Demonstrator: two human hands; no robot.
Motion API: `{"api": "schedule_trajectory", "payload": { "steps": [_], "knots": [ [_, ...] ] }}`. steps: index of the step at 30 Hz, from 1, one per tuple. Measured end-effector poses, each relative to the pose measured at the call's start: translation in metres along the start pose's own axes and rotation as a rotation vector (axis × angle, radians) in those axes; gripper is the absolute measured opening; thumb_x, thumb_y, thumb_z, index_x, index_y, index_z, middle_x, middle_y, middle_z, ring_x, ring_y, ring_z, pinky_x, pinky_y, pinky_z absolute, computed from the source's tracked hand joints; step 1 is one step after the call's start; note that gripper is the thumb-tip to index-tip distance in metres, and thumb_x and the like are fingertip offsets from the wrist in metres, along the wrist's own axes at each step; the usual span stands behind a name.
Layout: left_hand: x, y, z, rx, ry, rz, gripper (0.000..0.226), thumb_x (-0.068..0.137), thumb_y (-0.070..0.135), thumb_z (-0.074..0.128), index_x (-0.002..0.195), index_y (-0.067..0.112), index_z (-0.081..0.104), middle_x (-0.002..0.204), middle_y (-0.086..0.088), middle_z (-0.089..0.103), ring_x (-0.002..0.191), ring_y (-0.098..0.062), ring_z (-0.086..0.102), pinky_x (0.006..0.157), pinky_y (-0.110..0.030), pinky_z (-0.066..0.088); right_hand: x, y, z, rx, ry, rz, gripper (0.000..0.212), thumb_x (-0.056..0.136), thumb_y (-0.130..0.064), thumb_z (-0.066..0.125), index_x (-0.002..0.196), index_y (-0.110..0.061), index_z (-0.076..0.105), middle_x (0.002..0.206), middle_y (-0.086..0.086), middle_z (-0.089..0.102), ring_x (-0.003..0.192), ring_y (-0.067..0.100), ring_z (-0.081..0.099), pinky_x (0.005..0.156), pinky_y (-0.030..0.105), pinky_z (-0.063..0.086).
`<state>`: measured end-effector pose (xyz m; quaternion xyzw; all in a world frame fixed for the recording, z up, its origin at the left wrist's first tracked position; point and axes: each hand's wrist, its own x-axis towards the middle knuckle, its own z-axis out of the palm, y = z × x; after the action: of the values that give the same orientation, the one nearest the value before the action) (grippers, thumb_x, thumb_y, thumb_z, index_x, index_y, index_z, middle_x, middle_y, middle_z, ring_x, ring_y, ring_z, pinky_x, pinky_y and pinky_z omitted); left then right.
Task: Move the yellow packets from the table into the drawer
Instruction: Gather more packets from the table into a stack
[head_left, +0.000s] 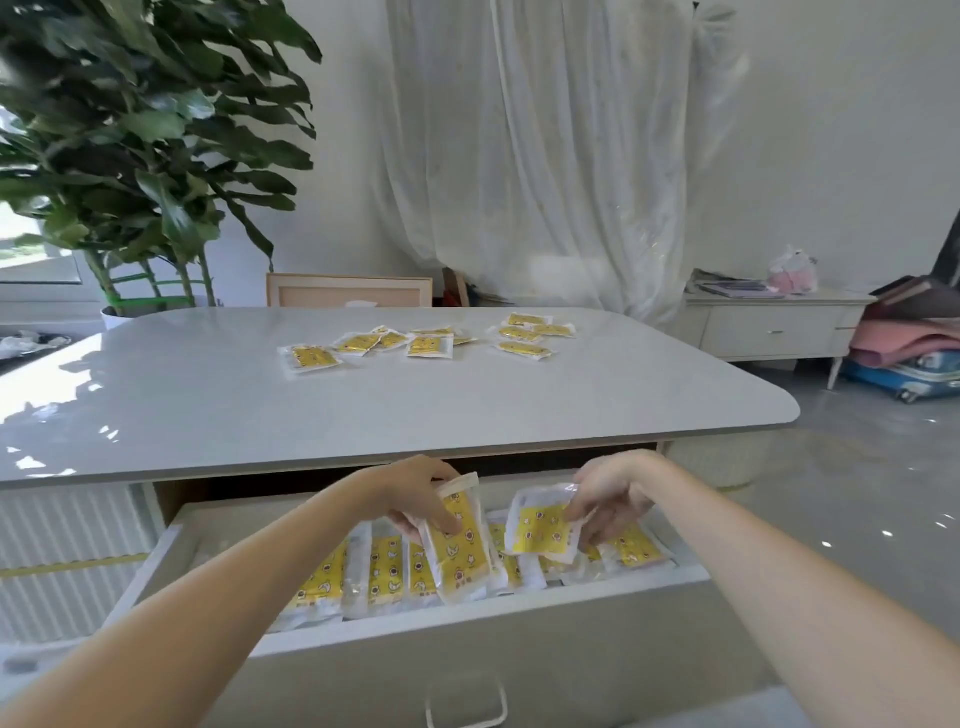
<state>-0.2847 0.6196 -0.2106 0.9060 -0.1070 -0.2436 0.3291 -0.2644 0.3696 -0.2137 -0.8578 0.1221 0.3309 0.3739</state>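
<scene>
1. The left hand (415, 499) pinches 1 flat yellow-printed clear plastic packet (458, 545) upright over the open white drawer (467, 631).
2. The right hand (613, 499) grips another packet (540, 525); next, both likely get laid down.
3. Roughly 10 packets (426, 345) wait on the glossy grey table (208, 395).

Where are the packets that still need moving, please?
The remaining yellow packets lie scattered on the far middle of the table, beyond the open drawer.
</scene>
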Motion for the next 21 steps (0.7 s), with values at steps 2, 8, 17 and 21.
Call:
{"api": "schedule_trajectory", "payload": {
  "steps": [2,8,17,21],
  "knots": [
    [0.008,0.001,0.008,-0.023,-0.004,-0.006,0.061,0.081,0.012,0.073,0.134,0.024,0.046,0.115,-0.002,0.061,0.092,-0.018,0.068,0.072,-0.027,0.06,0.008,0.007,-0.003,0.127,0.092,0.054,0.013,0.096,0.002,0.05,0.108,0.004,0.052,0.124,0.02,0.063,0.067,0.024,0.073,0.058,0.032,0.06],
    [0.033,0.008,0.025,-0.13,-0.034,-0.006,0.067,0.082,0.006,0.071,0.139,0.023,0.042,0.099,0.003,0.059,0.083,-0.015,0.066,0.071,-0.027,0.06,0.029,0.031,0.002,0.246,0.253,0.159,0.038,0.098,0.009,0.037,0.136,0.016,0.036,0.133,0.03,0.053,0.122,0.036,0.056,0.105,0.041,0.043],
    [0.06,0.013,0.043,-0.26,-0.108,-0.028,0.071,0.083,0.005,0.069,0.143,0.026,0.035,0.119,-0.012,0.065,0.097,-0.025,0.067,0.08,-0.032,0.059,0.039,0.035,-0.001,-0.359,0.521,-0.013,0.028,0.09,-0.019,0.056,0.116,-0.011,0.06,0.09,0.002,0.064,0.069,0.017,0.059,0.059,0.022,0.048],
    [0.061,0.016,0.045,-0.36,-0.145,-0.054,0.067,0.086,0.0,0.064,0.141,0.025,0.036,0.122,-0.013,0.063,0.098,-0.026,0.066,0.072,-0.03,0.06,0.033,0.022,0.007,0.066,0.034,-0.096,0.035,0.096,-0.034,0.054,0.125,-0.016,0.06,0.114,-0.001,0.066,0.104,0.02,0.062,0.088,0.034,0.054]
  ]
}}
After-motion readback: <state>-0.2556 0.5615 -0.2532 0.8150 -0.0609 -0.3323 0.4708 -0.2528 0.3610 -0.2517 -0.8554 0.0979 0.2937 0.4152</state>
